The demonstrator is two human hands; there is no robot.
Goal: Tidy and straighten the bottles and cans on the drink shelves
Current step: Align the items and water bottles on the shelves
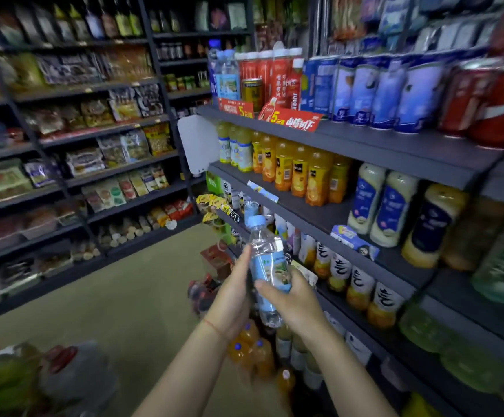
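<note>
Bottle [267, 263]: upright between both hands, shelf [305, 206] to their right.
Right hand [297, 299]: curled round label.
Left hand [232, 293]: flat fingers steadying its side.
Feel: looks light, thin, squashy; grip mid-label, gently.

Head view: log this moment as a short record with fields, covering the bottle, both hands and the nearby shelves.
held item: water bottle, clear, light blue cap and label, slightly tilted, off the shelves
left hand: straight fingers lie along the bottle's left side
right hand: grips its lower half, thumb across the front
top shelf: matching blue-label bottles at the left end, then red bottles, blue cans, red cans
second shelf: orange juice bottles in a row
status: bottle not yet placed
</note>
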